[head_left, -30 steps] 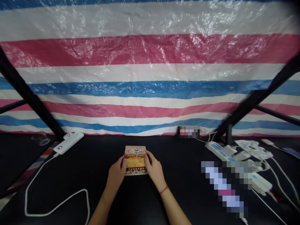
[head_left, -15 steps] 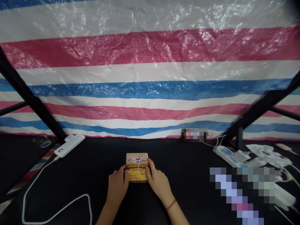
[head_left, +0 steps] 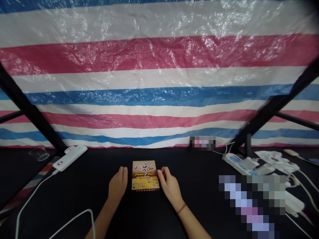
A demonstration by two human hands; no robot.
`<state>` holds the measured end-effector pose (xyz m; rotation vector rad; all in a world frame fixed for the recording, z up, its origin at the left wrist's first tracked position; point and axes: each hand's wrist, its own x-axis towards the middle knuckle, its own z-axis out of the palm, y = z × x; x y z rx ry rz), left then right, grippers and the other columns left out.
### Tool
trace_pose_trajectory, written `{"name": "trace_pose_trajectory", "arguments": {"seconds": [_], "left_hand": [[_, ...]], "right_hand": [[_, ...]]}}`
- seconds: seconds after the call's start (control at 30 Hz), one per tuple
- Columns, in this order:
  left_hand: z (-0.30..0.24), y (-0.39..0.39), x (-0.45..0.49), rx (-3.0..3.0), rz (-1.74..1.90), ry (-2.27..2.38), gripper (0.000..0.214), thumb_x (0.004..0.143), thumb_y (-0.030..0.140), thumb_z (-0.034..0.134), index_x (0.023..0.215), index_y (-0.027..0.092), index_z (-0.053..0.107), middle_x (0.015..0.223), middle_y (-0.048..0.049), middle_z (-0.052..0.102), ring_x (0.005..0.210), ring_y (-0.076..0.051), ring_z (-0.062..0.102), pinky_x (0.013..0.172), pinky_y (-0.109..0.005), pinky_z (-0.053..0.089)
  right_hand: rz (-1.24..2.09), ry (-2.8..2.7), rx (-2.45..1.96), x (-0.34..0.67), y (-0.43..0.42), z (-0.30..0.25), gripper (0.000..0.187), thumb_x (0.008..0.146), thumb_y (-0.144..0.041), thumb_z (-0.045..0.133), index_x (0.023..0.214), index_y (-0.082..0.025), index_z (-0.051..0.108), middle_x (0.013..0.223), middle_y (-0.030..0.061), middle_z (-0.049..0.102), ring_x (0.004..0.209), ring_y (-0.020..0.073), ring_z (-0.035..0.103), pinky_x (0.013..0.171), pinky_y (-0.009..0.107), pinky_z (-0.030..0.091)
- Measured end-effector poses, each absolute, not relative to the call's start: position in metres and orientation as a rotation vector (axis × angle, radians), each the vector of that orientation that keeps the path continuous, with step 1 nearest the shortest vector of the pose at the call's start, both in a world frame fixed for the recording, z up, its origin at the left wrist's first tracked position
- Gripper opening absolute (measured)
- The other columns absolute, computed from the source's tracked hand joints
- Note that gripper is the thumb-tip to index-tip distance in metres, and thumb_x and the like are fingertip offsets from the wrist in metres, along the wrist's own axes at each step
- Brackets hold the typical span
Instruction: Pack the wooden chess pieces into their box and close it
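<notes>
Left hand (head_left: 118, 184): held on edge beside the box, fingers pressed together and pointing forward, gripping nothing, a narrow gap of bare table between
Right hand (head_left: 171, 187): loosely bent, thumb apart from the curled fingers, pinching nothing; thumb tip just beside the box's right edge, cannot tell whether touching
Red band (head_left: 181, 208): worn around the right wrist
Chess box (head_left: 145, 176): lying flat on the table between both hands, printed face up; appears shut, contents hidden
Box print: "Chinese chess" in yellow letters under large dark and red characters, yellow picture with pieces below
Table (head_left: 142, 219): black, carrying the box and the gear at either side
White device (head_left: 71, 158): set aslant at the far left, round marks on top, white cable (head_left: 93, 220) leading from the near end and looping toward the front
Clear cup (head_left: 40, 154): see-through, on the black surface beyond the left pole, well apart from the hands
Power strip (head_left: 236, 162): white and blue, at the right, bearing white plugs (head_left: 250, 163), cables trailing nearby
Pixelated item (head_left: 203, 143): at the table's far edge, too blurred to name
Striped sheet (head_left: 144, 76): hanging behind everything in red, white and blue
</notes>
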<state>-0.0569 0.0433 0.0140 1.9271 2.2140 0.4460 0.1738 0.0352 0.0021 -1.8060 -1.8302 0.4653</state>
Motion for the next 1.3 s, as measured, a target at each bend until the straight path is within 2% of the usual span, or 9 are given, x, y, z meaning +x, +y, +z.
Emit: {"name": "trace_pose_trajectory", "arguments": {"seconds": [0.07, 0.13, 0.3, 0.73, 1.07, 1.3], "left_hand": [[0.015, 0.056, -0.06, 1.902, 0.37, 2.283, 0.034, 0.098, 0.029, 0.029, 0.085, 0.019, 0.058, 0.073, -0.006, 0.068, 0.072, -0.019, 0.067, 0.057, -0.024, 0.035], [0.015, 0.068, -0.061, 1.897, 0.247, 2.289, 0.031, 0.097, 0.032, 0.034, 0.083, 0.02, 0.059, 0.076, -0.0062, 0.07, 0.073, -0.019, 0.067, 0.056, -0.024, 0.032], [0.011, 0.079, -0.061, 1.901, 0.13, 2.246, 0.032, 0.097, 0.037, 0.035, 0.08, 0.022, 0.058, 0.081, -0.0032, 0.071, 0.075, -0.017, 0.065, 0.054, -0.025, 0.025], [0.011, 0.075, -0.067, 1.963, 0.152, 2.167, 0.033, 0.096, 0.039, 0.038, 0.076, 0.022, 0.057, 0.078, -0.0007, 0.069, 0.073, -0.015, 0.062, 0.055, -0.026, 0.024], [0.007, 0.074, -0.07, 1.976, 0.214, 2.138, 0.034, 0.096, 0.038, 0.039, 0.072, 0.021, 0.055, 0.076, 0.0003, 0.066, 0.072, -0.013, 0.06, 0.056, -0.025, 0.024], [0.006, 0.073, -0.072, 2.004, 0.218, 2.112, 0.033, 0.096, 0.037, 0.04, 0.071, 0.021, 0.055, 0.075, 0.0008, 0.065, 0.072, -0.013, 0.059, 0.058, -0.025, 0.025]], "right_hand": [[0.363, -1.812, -1.908, 0.179, 0.044, -0.001, 0.037, 0.101, -0.04, 0.032, 0.086, -0.021, 0.059, 0.068, 0.0032, 0.067, 0.064, 0.0178, 0.067, 0.052, 0.022, 0.031], [0.248, -1.9, -2.026, 0.18, 0.056, -0.001, 0.033, 0.1, -0.034, 0.037, 0.081, -0.02, 0.06, 0.073, 0.0049, 0.07, 0.066, 0.0172, 0.067, 0.052, 0.022, 0.03], [0.114, -2.066, -2.186, 0.173, 0.081, 0.002, 0.03, 0.098, -0.03, 0.042, 0.081, -0.02, 0.064, 0.077, 0.006, 0.072, 0.068, 0.0177, 0.069, 0.052, 0.022, 0.027], [0.181, -1.994, -2.138, 0.178, 0.083, -0.002, 0.027, 0.096, -0.032, 0.045, 0.076, -0.02, 0.06, 0.072, 0.0021, 0.069, 0.061, 0.0127, 0.061, 0.05, 0.025, 0.015], [0.238, -1.919, -2.038, 0.183, 0.084, -0.006, 0.029, 0.094, -0.031, 0.048, 0.068, -0.019, 0.054, 0.062, -0.0013, 0.06, 0.054, 0.0095, 0.052, 0.051, 0.023, 0.015], [0.252, -1.931, -2.032, 0.183, 0.083, -0.005, 0.031, 0.094, -0.031, 0.049, 0.066, -0.019, 0.052, 0.06, -0.0016, 0.058, 0.054, 0.0096, 0.05, 0.051, 0.023, 0.015]]}}
